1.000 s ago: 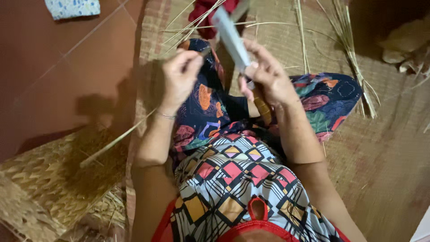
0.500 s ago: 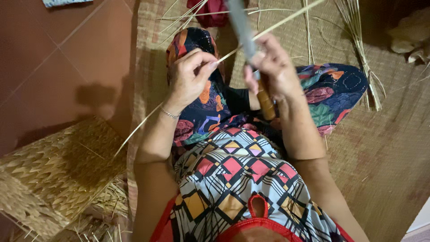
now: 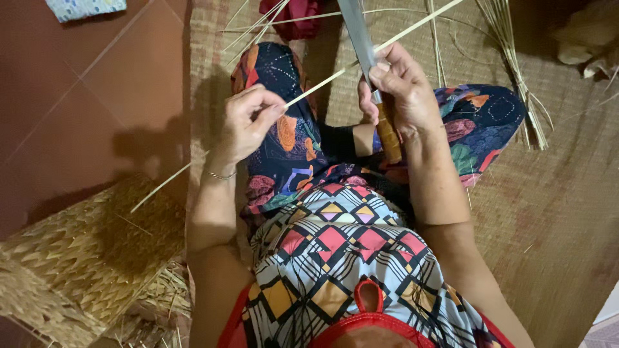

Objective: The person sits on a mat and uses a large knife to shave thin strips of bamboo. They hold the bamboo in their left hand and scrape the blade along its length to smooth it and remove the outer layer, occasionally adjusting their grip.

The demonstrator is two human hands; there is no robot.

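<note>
I sit cross-legged on a woven mat [image 3: 548,212]. My right hand [image 3: 403,87] grips a long knife [image 3: 358,32] by its brown wooden handle, blade pointing away from me. A thin pale straw strip [image 3: 335,74] runs slantwise across the blade. My left hand [image 3: 248,122] pinches that strip near its middle, thumb against fingers. The strip's lower end sticks out to the left, past my left wrist, which wears a thin bracelet.
A bundle of straw strips [image 3: 516,77] lies on the mat at the upper right. A woven straw piece [image 3: 84,258] rests at the lower left on the reddish tiled floor [image 3: 84,116]. A red cloth [image 3: 290,16] lies at the top centre, and a patterned cloth [image 3: 87,8] at the top left.
The strip has slid along the blade. My left hand has drawn away from my right, down and to the left, still pinching the strip. The knife has turned more upright.
</note>
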